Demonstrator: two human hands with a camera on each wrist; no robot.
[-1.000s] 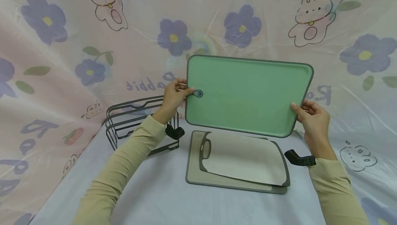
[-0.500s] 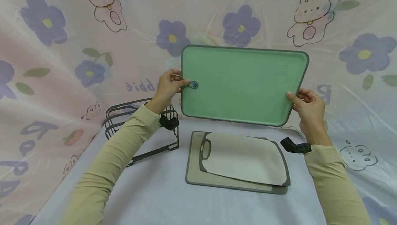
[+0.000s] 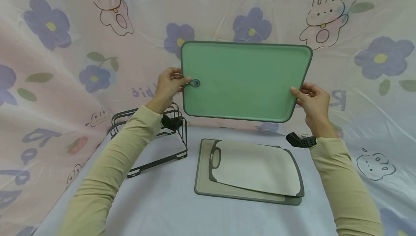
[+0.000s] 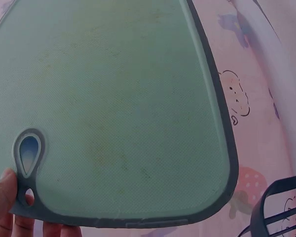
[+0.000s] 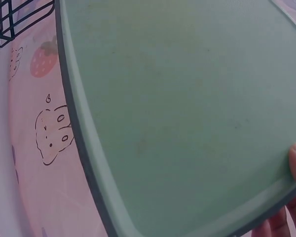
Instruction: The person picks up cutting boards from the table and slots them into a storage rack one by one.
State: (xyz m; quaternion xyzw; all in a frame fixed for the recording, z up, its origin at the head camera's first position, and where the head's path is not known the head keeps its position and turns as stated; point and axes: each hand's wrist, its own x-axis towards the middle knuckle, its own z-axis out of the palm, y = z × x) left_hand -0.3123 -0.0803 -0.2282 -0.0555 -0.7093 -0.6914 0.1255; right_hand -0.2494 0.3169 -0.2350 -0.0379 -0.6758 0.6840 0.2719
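above the table (image 3: 162, 203), left grip (image 3: 168, 86), right grip (image 3: 314, 103), both pinching a green board (image 3: 243, 80), opposite edges

White table (image 3: 162, 207), dark wire rack (image 3: 156, 164) standing on left part, beige grey-edged cutting board (image 3: 203, 171) lying flat right of rack.
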